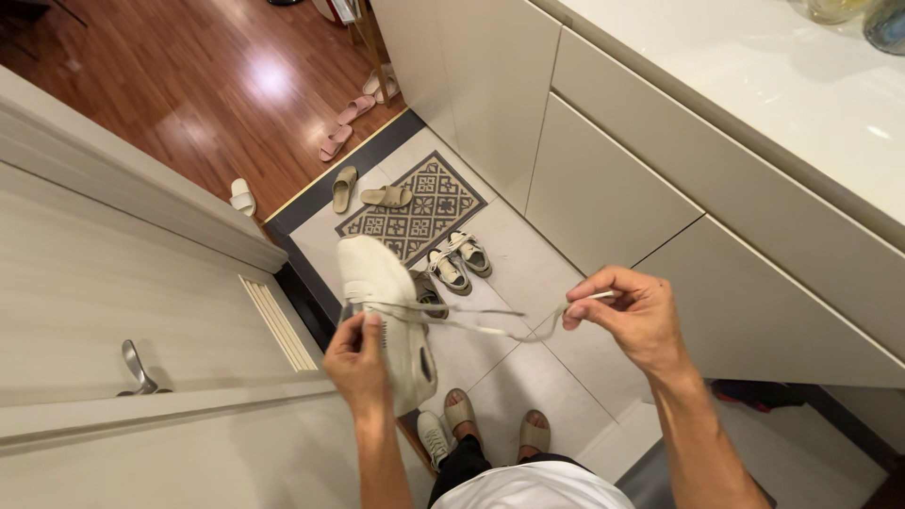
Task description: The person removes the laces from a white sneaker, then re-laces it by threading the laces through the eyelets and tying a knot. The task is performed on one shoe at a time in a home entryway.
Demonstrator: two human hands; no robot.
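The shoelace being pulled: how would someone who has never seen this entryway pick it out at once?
Start at the patterned doormat on the tiled floor. Above it, the left hand holds up a white sneaker. The shoelace is the thin pale cord stretching from that sneaker to the right hand, the only thing hanging in mid-air between both hands.

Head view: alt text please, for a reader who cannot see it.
The left hand holds up a white lace-up sneaker while the right hand pulls its white shoelace sideways. Below lie a patterned doormat and scattered sandals on pale tiles.
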